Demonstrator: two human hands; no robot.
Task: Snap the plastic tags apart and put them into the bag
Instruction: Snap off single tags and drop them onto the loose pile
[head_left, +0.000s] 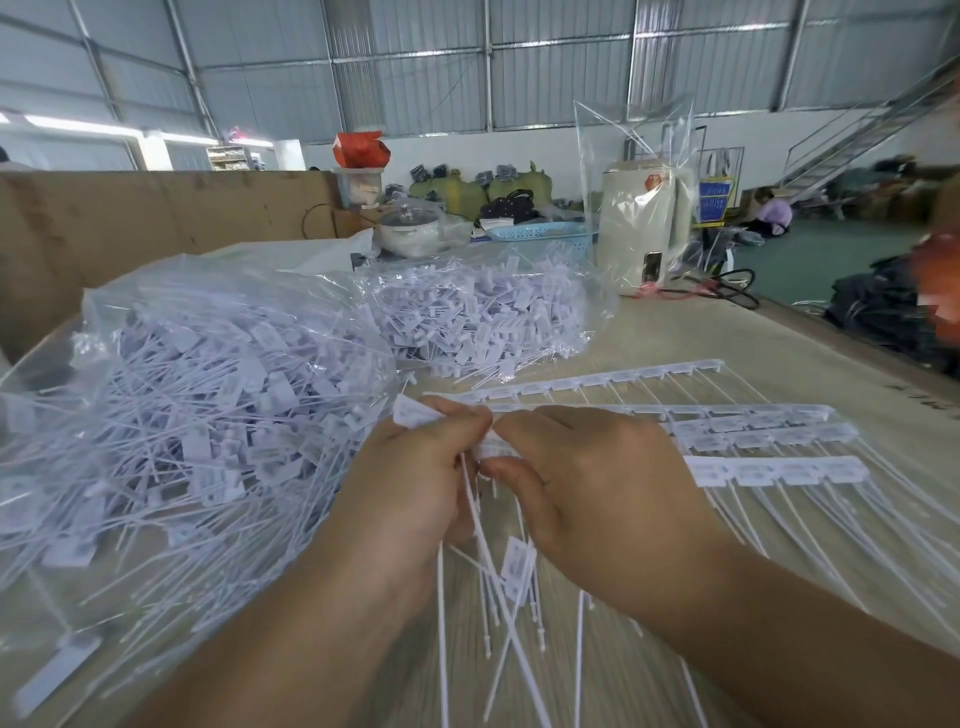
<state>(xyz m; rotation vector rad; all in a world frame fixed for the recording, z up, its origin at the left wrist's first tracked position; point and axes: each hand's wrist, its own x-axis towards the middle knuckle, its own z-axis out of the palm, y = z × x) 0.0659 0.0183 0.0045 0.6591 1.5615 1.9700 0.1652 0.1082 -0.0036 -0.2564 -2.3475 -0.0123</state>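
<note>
Tags in hand: a short white strip of plastic tags (493, 447) is held just above the worktop (701, 332), between the two hands; most of it is hidden by fingers, and its thin tails hang down blurred between the wrists.
Left hand (415, 483): fingers are curled round the strip's left end, a tag head pinched at the fingertips; the grip is closed on it.
Right hand (587, 478): thumb and forefinger are clamped on the strip right beside the left fingertips; the contact point itself is covered.
Loose tag (517, 564): seen below the hands among the tails; whether it is held or hanging free cannot be told.
Unbroken strips (727, 431): laid in rows on the worktop, just right of the hands, tails cut off at the frame edge.
Bag (197, 415): a clear bag heaped with separated tags lies left of the hands; its mouth cannot be made out.
Second bag (483, 312): clear, also filled with tags, behind the first.
</note>
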